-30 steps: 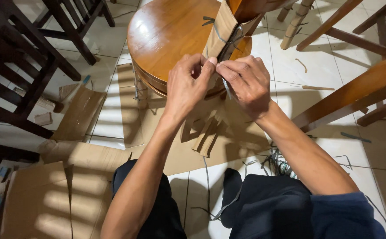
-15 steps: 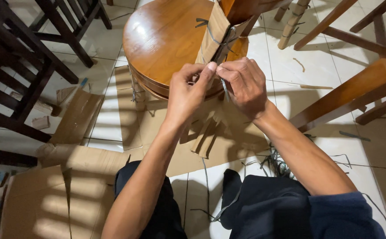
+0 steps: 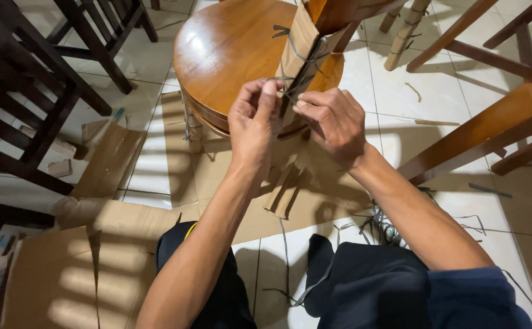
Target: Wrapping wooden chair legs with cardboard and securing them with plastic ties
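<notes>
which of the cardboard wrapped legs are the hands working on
The near leg rising before the round seat, both hands pinching its string; the other stands untouched.

Cardboard-wrapped leg (image 3: 300, 42) cut off at top edge; strap (image 3: 287, 82) ends hidden behind fingertips.

You pinch a thin grey-green plastic strap (image 3: 290, 85), both ends at the knot, taut around the wrap | cardboard wrap (image 3: 299, 42): tan, folded lengthwise around a tilted wooden leg, already bound higher up by a second strap | it rises over the round wooden tabletop (image 3: 229, 49), glossy brown.
</notes>
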